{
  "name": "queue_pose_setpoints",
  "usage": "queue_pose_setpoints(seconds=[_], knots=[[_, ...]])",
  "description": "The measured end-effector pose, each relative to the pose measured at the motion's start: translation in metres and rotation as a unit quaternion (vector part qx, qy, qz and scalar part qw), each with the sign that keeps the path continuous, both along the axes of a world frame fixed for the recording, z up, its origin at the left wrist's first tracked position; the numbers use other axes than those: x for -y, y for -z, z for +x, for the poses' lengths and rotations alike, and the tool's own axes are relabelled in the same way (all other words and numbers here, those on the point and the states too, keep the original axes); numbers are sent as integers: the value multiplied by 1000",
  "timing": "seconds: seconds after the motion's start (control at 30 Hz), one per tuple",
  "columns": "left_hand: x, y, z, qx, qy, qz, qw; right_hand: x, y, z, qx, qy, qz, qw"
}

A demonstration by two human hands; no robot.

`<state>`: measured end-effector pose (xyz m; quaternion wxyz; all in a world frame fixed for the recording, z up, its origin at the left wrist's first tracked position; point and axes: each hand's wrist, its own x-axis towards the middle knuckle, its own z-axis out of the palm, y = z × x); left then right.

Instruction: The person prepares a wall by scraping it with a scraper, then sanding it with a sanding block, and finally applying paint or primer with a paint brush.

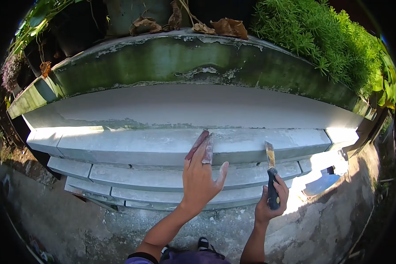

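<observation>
My left hand (201,174) lies on the top block ledge (136,143), its fingers pointing at the white wall. A folded reddish-brown sheet that looks like sandpaper (207,152) shows on both sides of the fingers and is gripped between them. White dust coats the thumb, which sticks out to the right. To the right, my right hand (272,204) is wrapped around the dark handle of a putty knife (274,187). Its worn, stained blade points up and reaches over the front edge of the same ledge, apart from my left hand.
Above the ledge runs a white wall (171,105), topped by a mossy, peeling slab (145,64). Dry leaves (229,28) and a bushy green plant (321,39) sit on it. Lower block steps (132,178) descend to the concrete floor (163,224). A bluish object (321,185) lies at right.
</observation>
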<state>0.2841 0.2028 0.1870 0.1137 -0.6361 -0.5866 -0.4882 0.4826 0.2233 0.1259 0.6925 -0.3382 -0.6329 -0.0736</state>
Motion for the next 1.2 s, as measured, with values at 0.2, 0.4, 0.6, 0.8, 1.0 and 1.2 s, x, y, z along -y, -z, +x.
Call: queue_pose_setpoints(seconds=[0.2, 0.4, 0.6, 0.8, 1.0, 1.2], knots=[[66, 61, -44, 73, 31, 55, 995, -10, -23, -39, 53, -53, -97, 992], [132, 131, -101, 82, 8, -53, 995, 4, -23, -73, 113, -127, -11, 985], [172, 163, -151, 142, -6, -96, 985, 6, -33, -92, 135, -140, -51, 980], [193, 177, -183, 213, -17, -87, 973, 15, -62, -122, 70, -142, 53, 986], [218, 175, -218, 193, 3, -84, 978, 9, -142, -172, 140, -258, 64, 954], [242, 178, -241, 210, 14, -97, 973, 0, -144, -268, 105, -395, 211, 888]])
